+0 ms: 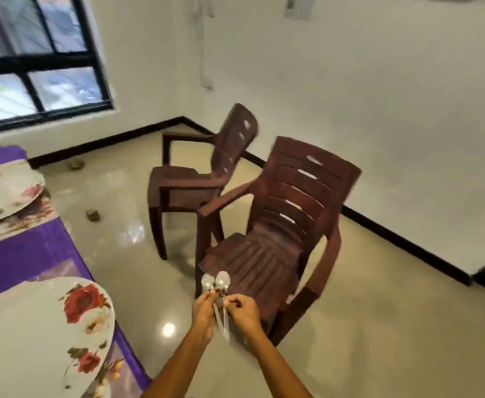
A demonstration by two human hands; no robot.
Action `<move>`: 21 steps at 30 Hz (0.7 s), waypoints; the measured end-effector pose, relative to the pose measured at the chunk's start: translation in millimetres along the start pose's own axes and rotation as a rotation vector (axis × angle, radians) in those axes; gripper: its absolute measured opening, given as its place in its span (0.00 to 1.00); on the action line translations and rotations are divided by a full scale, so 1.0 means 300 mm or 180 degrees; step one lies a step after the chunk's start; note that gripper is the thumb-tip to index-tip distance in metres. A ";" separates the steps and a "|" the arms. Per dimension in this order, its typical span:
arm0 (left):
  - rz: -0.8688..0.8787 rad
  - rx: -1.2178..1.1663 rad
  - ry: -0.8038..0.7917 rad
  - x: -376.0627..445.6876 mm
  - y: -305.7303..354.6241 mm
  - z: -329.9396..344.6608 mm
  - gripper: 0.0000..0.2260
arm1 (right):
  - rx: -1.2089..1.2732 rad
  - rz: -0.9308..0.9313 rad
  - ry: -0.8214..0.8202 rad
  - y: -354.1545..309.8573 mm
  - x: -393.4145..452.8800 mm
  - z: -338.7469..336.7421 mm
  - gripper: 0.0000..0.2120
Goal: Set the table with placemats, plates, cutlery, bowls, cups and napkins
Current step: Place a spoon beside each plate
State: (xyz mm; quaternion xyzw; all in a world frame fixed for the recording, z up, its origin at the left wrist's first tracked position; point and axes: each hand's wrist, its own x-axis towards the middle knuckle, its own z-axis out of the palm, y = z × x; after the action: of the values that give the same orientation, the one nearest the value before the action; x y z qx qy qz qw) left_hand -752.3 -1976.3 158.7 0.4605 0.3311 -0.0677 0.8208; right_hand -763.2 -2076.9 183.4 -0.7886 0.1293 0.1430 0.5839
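Head view: the left hand and right hand are both pinching the handles of two metal spoons, holding them near the centre in front of the nearer brown chair, long axes running near to far with the bowls pointing away and the handle ends trailing toward the person. The spoon handles are blurring together between the curled fingers, so which hand is gripping which spoon cannot be told. At left, two floral plates are sitting on the purple-covered table, both cut off by the frame edge.
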 end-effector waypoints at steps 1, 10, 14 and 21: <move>0.0094 -0.0045 0.0065 0.034 0.020 0.014 0.08 | -0.0126 -0.0066 -0.0177 -0.021 0.068 -0.012 0.09; 0.0577 -0.0247 0.0973 0.257 0.291 0.014 0.07 | -0.0584 -0.0431 -0.1463 -0.279 0.489 0.142 0.06; 0.1141 -0.0585 0.1870 0.341 0.438 -0.045 0.04 | -0.0966 -0.0562 -0.2018 -0.379 0.621 0.338 0.07; 0.1509 -0.0688 0.3040 0.512 0.710 -0.298 0.06 | -0.1300 -0.0826 -0.2909 -0.610 0.743 0.783 0.12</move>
State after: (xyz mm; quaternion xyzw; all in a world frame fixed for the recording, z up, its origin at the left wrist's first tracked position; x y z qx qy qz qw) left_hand -588.1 -1754.1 185.2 0.4151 0.5593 0.3704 0.6145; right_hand -506.4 -1808.1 196.1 -0.7531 -0.2685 0.4217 0.4278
